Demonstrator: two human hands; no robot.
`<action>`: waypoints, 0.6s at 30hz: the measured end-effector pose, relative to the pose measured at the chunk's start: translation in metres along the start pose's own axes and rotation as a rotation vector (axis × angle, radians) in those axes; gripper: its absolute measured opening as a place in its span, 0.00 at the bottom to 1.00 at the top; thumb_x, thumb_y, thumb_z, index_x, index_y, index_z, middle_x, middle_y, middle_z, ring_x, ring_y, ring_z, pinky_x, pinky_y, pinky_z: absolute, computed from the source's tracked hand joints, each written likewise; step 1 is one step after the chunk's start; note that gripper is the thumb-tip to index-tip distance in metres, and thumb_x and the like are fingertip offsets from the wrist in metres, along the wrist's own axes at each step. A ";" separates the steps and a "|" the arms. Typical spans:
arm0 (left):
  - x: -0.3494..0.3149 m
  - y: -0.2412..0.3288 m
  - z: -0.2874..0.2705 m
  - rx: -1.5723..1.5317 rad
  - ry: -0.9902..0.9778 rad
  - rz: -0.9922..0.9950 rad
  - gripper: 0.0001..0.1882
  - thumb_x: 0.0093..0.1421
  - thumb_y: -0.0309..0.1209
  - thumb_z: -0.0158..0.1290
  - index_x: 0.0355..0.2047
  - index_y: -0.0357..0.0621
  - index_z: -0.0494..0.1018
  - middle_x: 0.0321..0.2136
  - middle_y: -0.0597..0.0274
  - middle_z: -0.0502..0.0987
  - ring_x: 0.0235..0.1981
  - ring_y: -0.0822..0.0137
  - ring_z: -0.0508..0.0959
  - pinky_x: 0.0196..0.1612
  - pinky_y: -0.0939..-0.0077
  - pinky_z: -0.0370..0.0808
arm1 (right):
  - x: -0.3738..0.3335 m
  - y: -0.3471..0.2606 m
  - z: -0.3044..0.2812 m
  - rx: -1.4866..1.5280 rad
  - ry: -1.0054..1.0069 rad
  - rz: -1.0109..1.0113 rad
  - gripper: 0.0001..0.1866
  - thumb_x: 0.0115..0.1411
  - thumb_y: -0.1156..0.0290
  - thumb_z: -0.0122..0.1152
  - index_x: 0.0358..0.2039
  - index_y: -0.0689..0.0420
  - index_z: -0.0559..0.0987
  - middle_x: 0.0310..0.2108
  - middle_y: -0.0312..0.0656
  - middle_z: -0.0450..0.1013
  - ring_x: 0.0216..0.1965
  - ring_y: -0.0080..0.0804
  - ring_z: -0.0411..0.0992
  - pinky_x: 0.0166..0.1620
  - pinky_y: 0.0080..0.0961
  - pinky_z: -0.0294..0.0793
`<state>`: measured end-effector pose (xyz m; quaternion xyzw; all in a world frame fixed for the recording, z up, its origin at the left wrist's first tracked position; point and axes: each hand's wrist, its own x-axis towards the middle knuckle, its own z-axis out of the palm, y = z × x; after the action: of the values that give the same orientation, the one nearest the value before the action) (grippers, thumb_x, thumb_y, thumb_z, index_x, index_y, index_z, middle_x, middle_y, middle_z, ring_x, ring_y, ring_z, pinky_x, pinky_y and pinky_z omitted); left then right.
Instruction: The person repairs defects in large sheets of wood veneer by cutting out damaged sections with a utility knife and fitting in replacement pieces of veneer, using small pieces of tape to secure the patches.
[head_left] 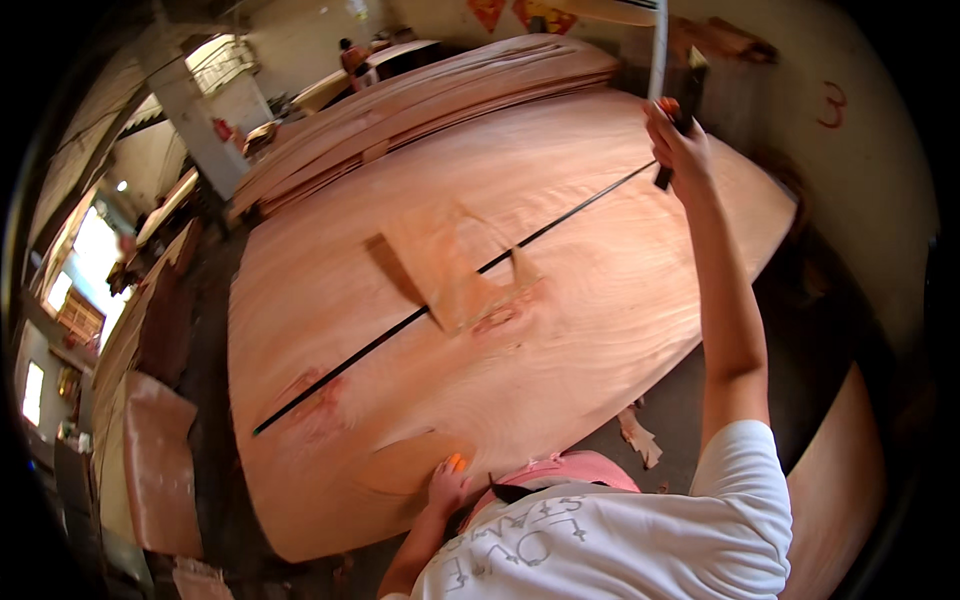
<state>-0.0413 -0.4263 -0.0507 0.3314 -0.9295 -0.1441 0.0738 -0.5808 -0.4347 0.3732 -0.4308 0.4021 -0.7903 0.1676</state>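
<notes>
Veneer (600, 300) is lying spread flat below and between the hands, which are resting well apart. The left hand (449, 487) is touching its near side, orange-tipped (pressing or pinching, I cannot tell), beside a tan oval patch (405, 465); the right hand (682, 150) is closing around a dark handle (664, 177). Spreading is looking done; how much is left is not showing. Between the hands, a thin, blurred tan scrap (440, 262) is overlapping a straight black rod (350, 363). Pinkish grain is swirling across the sheet, while layered sheets (400, 130) are stacking beyond both hands.
</notes>
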 end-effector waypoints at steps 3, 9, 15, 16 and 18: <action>-0.001 -0.002 -0.007 0.030 -0.073 0.056 0.22 0.51 0.37 0.49 0.43 0.36 0.67 0.49 0.46 0.64 0.52 0.52 0.63 0.55 0.61 0.57 | -0.059 0.036 0.004 0.081 -0.073 0.247 0.12 0.57 0.65 0.54 0.36 0.60 0.72 0.17 0.26 0.60 0.12 0.08 0.50 0.14 0.09 0.44; 0.000 -0.006 -0.003 -0.045 -0.079 0.036 0.21 0.52 0.36 0.47 0.45 0.38 0.66 0.50 0.47 0.63 0.53 0.51 0.61 0.56 0.65 0.58 | -0.132 0.115 0.003 0.731 -0.003 0.622 0.13 0.61 0.67 0.46 0.44 0.58 0.68 0.21 0.25 0.61 0.12 0.08 0.47 0.13 0.06 0.45; 0.000 -0.019 -0.001 -0.055 -0.103 0.035 0.21 0.52 0.35 0.48 0.47 0.41 0.65 0.52 0.51 0.61 0.52 0.52 0.63 0.55 0.64 0.60 | -0.139 0.177 -0.020 0.669 0.095 0.795 0.11 0.62 0.65 0.44 0.41 0.57 0.66 0.31 0.34 0.72 0.11 0.11 0.46 0.13 0.08 0.47; 0.001 -0.018 -0.001 -0.054 -0.114 0.036 0.21 0.52 0.35 0.48 0.47 0.41 0.65 0.52 0.51 0.61 0.52 0.52 0.63 0.55 0.64 0.60 | -0.141 0.181 -0.019 0.554 0.119 0.811 0.11 0.61 0.64 0.44 0.41 0.57 0.66 0.34 0.36 0.73 0.11 0.11 0.46 0.13 0.08 0.47; -0.002 -0.017 -0.003 -0.051 -0.126 0.024 0.22 0.52 0.35 0.48 0.47 0.41 0.65 0.52 0.51 0.61 0.52 0.52 0.63 0.55 0.64 0.60 | -0.143 0.198 -0.024 0.049 0.149 0.845 0.13 0.60 0.60 0.47 0.34 0.57 0.70 0.40 0.48 0.72 0.10 0.13 0.46 0.12 0.11 0.47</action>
<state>-0.0289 -0.4386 -0.0536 0.3087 -0.9322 -0.1872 0.0253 -0.5347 -0.4588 0.1333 -0.1658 0.5352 -0.6907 0.4572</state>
